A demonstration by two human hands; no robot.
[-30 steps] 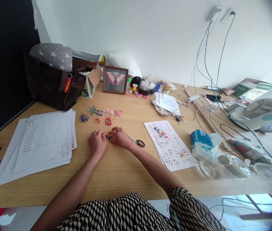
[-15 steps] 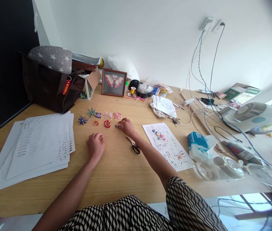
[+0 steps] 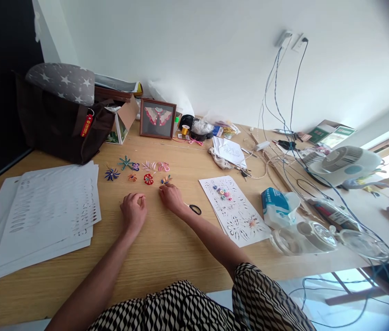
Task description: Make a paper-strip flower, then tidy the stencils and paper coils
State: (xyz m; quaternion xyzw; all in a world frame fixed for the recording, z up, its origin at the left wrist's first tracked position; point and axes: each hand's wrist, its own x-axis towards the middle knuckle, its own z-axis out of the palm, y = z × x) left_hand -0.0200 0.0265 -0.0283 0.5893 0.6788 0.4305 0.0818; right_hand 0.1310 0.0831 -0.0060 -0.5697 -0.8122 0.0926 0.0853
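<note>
My right hand [image 3: 171, 197] pinches the lower end of a small blue and yellow ornament [image 3: 166, 178], which looks like a leaf or flower spray lying on the table. Under that wrist are scissors; just one black handle loop [image 3: 195, 209] shows. My left hand [image 3: 133, 209] rests on the wood to the left, fingers loosely curled with nothing visible in them. Beyond the hands lie a red flower [image 3: 148, 179], an orange flower [image 3: 132, 177], a dark blue spiky flower [image 3: 112, 174], a teal one [image 3: 124, 162], a purple one [image 3: 135, 166] and pink pieces [image 3: 163, 166].
White printed sheets [image 3: 53, 207] are stacked at left. Several thread spools [image 3: 222, 193] lie on a patterned sheet [image 3: 249, 230] at right, near a tissue pack [image 3: 277, 207] and clear containers [image 3: 304, 239]. A framed piece [image 3: 158, 118], a dark bag [image 3: 59, 119] and a fan [image 3: 347, 165] stand farther back.
My right hand has moved down and toward me, from beside the blue and yellow ornament to its lower end. The ornament now points up to the right. The head view has shifted slightly.
</note>
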